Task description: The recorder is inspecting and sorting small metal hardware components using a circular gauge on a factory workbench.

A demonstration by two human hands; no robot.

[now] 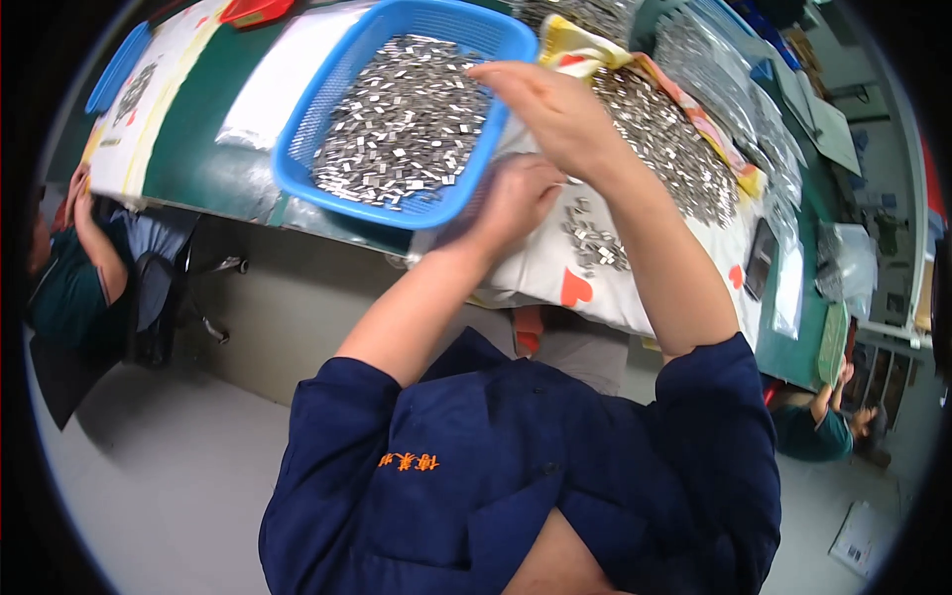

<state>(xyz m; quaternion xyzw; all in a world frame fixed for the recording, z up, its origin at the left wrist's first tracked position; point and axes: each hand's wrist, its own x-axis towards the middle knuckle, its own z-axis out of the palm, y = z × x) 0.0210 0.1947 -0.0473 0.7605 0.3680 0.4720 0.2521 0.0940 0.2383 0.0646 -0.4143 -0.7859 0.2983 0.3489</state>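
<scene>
A blue plastic basket (pixel 297 129) full of small flat silvery metal pieces (pixel 397 119) stands on the table, left of centre. My right hand (pixel 555 109) reaches over its right rim, fingers stretched out together toward the pieces; the palm side is hidden. My left hand (pixel 516 203) is curled at the basket's near right side, slightly blurred, and what its fingers hold cannot be made out. Beside it, a small loose group of metal pieces (pixel 595 238) lies on a white cloth (pixel 535 268) with red hearts. A larger heap of pieces (pixel 664 139) lies behind my right forearm.
Clear plastic bags (pixel 709 74) lie at the back right, and a dark phone-like object (pixel 761 260) at the right. White plastic sheeting (pixel 278 79) lies left of the basket on the green table (pixel 203 159). One person (pixel 89 263) sits far left, another (pixel 818 426) far right.
</scene>
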